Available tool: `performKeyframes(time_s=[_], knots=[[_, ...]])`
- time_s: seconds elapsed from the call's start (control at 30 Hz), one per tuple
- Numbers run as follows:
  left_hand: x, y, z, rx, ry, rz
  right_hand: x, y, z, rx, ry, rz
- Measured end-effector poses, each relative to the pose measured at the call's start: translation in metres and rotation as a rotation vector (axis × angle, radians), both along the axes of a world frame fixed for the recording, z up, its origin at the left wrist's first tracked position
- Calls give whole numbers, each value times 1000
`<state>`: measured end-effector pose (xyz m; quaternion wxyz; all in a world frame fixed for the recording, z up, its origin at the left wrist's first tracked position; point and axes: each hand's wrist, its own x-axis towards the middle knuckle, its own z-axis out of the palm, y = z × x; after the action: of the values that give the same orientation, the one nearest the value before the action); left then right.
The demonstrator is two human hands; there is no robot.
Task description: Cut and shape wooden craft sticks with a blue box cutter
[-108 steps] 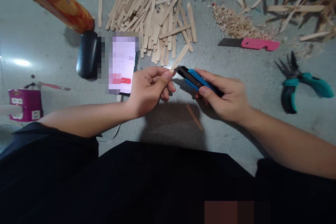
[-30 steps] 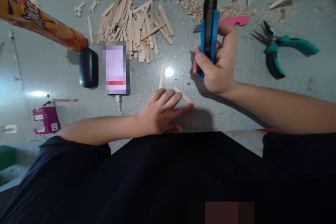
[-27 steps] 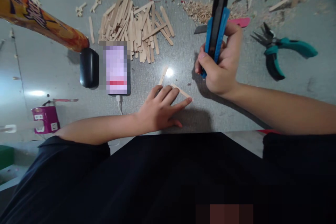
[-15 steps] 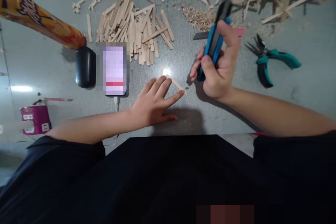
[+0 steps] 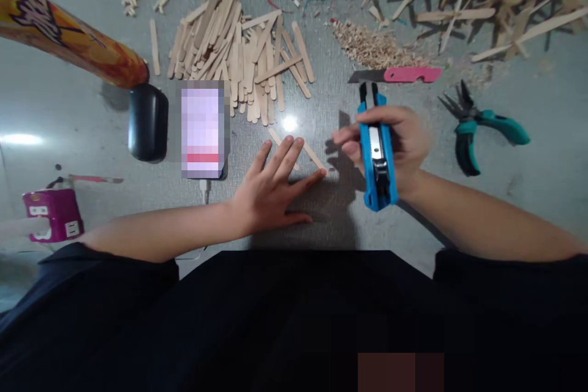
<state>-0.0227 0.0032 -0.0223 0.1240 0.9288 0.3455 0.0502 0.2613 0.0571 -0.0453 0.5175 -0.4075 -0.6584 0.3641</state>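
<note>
My left hand (image 5: 271,187) lies flat on the grey table with its fingers spread. Its fingertips rest by two thin wooden craft sticks: one craft stick (image 5: 314,155) runs down to the tip of a finger, and another craft stick (image 5: 275,136) passes partly beneath the hand. In my right hand (image 5: 407,141), held above the table to the right, is a blue utility knife (image 5: 377,165) with a silver channel facing up. Its black end points away from me. A pink-handled knife (image 5: 411,75) lies just beyond it.
A heap of craft sticks (image 5: 211,37) lies behind my left hand, with a phone (image 5: 202,128) and a black case (image 5: 147,122) at left. Pliers (image 5: 468,122) lie right. Wood crumbs (image 5: 367,43) and joined sticks (image 5: 459,14) sit at the back. An orange tube (image 5: 68,30) leans in.
My right hand has turned the blue utility knife over and brought it lower and closer to me, uncovering the pink-handled knife. A second craft stick now shows beside my left hand's fingers.
</note>
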Motion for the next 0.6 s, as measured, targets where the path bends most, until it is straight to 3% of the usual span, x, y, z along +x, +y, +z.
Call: performKeyframes(time_s=[0.13, 0.37, 0.6], knots=[[-1, 0, 1, -23, -15, -4, 11, -2, 9, 259, -215, 72], [-2, 5, 8, -83, 18, -14, 14, -6, 25, -4, -244, 249], [-2, 3, 2, -6, -8, -15, 15, -1, 25, 3, -243, 314]])
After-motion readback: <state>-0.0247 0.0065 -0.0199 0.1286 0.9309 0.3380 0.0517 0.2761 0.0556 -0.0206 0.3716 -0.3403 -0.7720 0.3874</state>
